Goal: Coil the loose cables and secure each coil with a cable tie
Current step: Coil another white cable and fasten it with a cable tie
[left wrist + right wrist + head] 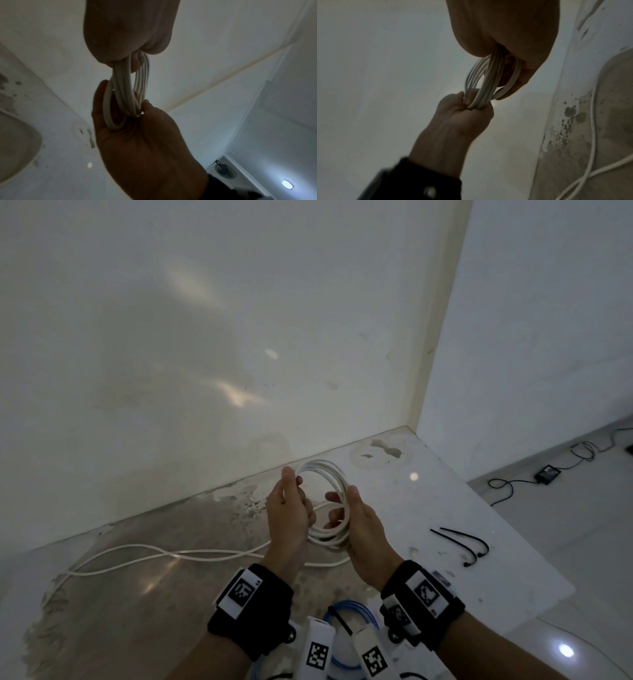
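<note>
white cable (334, 484): partly coiled, held upright, loose tail on floor | two black cable ties (460, 544): lying right, unused

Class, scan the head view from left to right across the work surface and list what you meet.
Loose white cable → left hand → white coil → right hand → two black cable ties → black adapter on the floor.

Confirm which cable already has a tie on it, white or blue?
The blue cable near the wrists: a black tie crosses its coil. The white cable, held by both hands, has none, and its tail lies loose.
</note>
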`<state>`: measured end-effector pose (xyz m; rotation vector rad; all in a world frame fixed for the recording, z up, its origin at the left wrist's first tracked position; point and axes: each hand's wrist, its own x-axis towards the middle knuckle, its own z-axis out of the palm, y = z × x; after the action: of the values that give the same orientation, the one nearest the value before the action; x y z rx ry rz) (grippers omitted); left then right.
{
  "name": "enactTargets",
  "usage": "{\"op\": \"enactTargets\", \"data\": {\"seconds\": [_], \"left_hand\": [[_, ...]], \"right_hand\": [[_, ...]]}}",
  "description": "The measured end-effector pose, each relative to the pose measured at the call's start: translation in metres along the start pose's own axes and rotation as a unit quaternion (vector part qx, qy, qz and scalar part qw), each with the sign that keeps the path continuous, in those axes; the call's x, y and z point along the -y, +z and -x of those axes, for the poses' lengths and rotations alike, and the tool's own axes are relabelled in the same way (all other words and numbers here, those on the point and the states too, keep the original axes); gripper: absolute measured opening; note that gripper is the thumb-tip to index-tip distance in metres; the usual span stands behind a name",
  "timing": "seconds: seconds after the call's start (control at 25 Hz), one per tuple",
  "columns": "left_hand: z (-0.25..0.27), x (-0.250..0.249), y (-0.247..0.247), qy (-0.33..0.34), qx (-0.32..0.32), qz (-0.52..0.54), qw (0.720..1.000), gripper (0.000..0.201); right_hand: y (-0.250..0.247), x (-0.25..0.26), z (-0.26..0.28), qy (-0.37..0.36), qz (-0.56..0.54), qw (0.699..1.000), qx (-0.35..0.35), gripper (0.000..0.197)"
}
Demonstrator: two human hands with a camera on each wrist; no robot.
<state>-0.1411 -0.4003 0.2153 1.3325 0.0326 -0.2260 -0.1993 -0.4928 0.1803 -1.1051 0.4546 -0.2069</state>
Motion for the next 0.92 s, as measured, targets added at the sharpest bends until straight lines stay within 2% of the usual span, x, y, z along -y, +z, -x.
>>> {"op": "enactTargets", "data": {"seconds": [0.08,0.2,0.28,0.32,0.4,0.48,0.6,0.68,0.72,0.8,0.84,0.92], "left_hand": [[-0.001,0.004,0.003,0.014,0.024,0.018,0.999,0.035],[-0.003,0.011,0.002,0.043,0.056,-0.038,0.997,0.033],[-0.002,0.015,0.002,0.01,0.072,-0.063,0.995,0.032],[-0.002,0.017,0.006,-0.027,0.069,-0.049,0.996,0.03],[-0.002,0.02,0.017,-0.076,0.022,-0.006,0.997,0.029],[-0.005,0.022,0.028,-0.069,-0.023,-0.01,0.997,0.035],[-0.013,0.027,0.036,-0.066,-0.005,-0.047,0.997,0.041],[-0.024,0.032,0.039,-0.033,-0.004,-0.112,0.993,0.037],[-0.03,0.035,0.041,0.009,-0.01,-0.163,0.987,0.036],[-0.041,0.044,0.049,0.098,-0.01,-0.251,0.963,0.044],[-0.045,0.048,0.055,0.122,-0.001,-0.274,0.954,0.05],[-0.048,0.054,0.068,0.102,0.036,-0.264,0.958,0.055]], "right_hand": [[-0.003,0.007,-0.003,-0.005,-0.055,0.998,-0.004,0.045],[-0.01,0.023,-0.014,-0.008,-0.121,0.992,-0.03,0.039],[-0.015,0.028,-0.02,-0.012,-0.112,0.992,-0.054,0.037],[-0.017,0.028,-0.02,-0.015,-0.105,0.992,-0.064,0.036],[-0.018,0.023,-0.019,-0.013,-0.104,0.992,-0.069,0.037],[-0.019,0.019,-0.017,0.003,-0.12,0.991,-0.057,0.041],[-0.031,0.021,-0.021,0.028,-0.127,0.991,-0.032,0.044],[-0.041,0.023,-0.025,0.026,-0.096,0.995,-0.017,0.046],[-0.045,0.024,-0.026,0.026,-0.085,0.996,-0.007,0.046],[-0.056,0.028,-0.027,0.048,-0.108,0.993,0.02,0.046],[-0.063,0.032,-0.029,0.066,-0.136,0.988,0.044,0.045],[-0.08,0.043,-0.031,0.092,-0.178,0.975,0.091,0.045]]}}
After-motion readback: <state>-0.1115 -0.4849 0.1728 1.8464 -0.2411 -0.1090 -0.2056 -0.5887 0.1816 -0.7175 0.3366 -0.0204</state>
